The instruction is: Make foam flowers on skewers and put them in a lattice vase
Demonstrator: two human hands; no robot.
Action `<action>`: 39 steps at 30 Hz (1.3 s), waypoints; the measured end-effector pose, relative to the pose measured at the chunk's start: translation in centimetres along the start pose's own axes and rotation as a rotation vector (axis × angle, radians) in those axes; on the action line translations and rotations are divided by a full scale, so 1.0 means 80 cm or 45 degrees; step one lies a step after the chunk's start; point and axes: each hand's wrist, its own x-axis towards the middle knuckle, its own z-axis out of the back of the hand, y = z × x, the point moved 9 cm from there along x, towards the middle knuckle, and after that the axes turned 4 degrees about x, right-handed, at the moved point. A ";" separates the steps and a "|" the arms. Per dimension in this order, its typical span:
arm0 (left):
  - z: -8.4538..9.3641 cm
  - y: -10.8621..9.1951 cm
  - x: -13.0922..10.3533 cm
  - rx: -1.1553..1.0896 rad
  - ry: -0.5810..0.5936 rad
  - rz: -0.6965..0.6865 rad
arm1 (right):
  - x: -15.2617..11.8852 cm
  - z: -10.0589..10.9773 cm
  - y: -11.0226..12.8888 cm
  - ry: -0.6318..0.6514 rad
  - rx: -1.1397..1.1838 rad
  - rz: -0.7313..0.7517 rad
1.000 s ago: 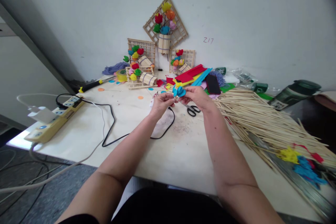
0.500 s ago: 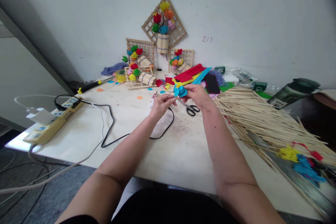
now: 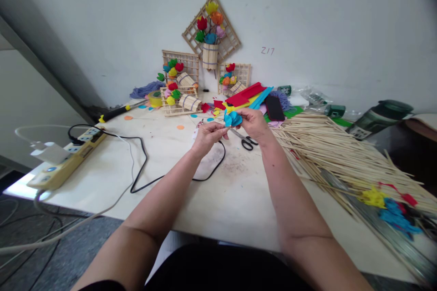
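From where I stand, the blue flower (image 3: 232,119) is up over the tabletop (image 3: 221,211), petals pinched by the right hand (image 3: 255,125), base seemingly in the narrow grip of the left hand (image 3: 205,138), so uneven tugging could tear it

Left hand (image 3: 207,138), right hand (image 3: 254,124) pinching, close together; arms (image 3: 166,191) extended.

the blue flower (image 3: 232,119) looks matt and papery, the sticks (image 3: 344,150) bare wood, the power strip (image 3: 66,163) smooth plastic.
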 end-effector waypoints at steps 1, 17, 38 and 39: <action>-0.001 0.000 0.000 -0.004 0.012 0.004 | 0.000 -0.001 0.002 0.008 -0.026 0.014; 0.001 0.009 0.002 -0.104 -0.032 0.064 | -0.004 -0.015 -0.037 0.071 0.265 -0.320; 0.015 0.005 0.007 -0.106 -0.143 -0.014 | 0.002 0.022 -0.024 -0.273 0.087 -0.204; 0.015 0.006 0.007 -0.094 -0.149 -0.016 | 0.002 0.022 -0.026 -0.272 0.079 -0.205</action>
